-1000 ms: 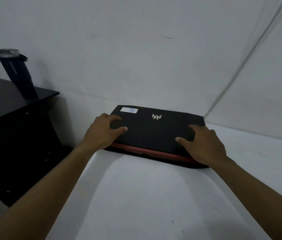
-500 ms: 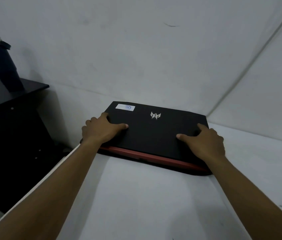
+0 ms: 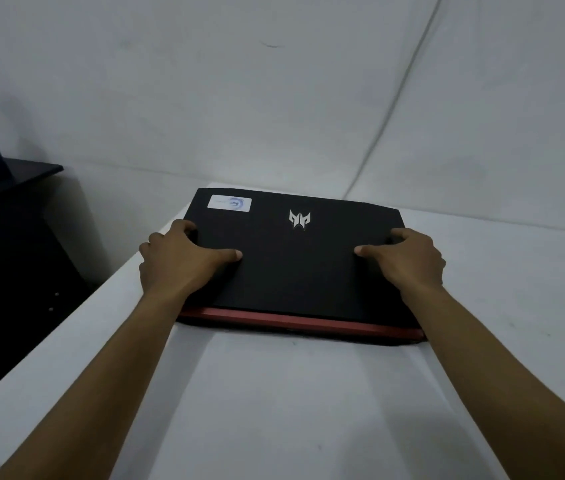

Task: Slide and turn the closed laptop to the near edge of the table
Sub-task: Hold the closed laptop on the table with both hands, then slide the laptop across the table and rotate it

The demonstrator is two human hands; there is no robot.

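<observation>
While the closed laptop lies flat at the far end of the white surface, close to the wall corner, both hands are set on its lid. The left hand grasps the laptop at its left side, fingers curled over the side edge and thumb pressed flat on the lid. The right hand grasps the right side in the same way, thumb pointing inward. Neither hand is clenched into a fist or held clear of the laptop; each bears on the lid.

The laptop sits roughly square to the viewer, with its red strip toward the near side and a white sticker at the far left corner of the lid. A long stretch of bare surface lies between it and the near edge. A dark cabinet stands to the left, apart from the surface.

Judgement: the step in hand is the slide, at an early stage, with most of the travel and all of the turn yet to be made. The next move calls for an even pull with both hands toward the near edge, then a rotation with the laptop kept flat. The left side of the laptop lies close to the left edge of the surface, so the turn should not swing that side out over it.
</observation>
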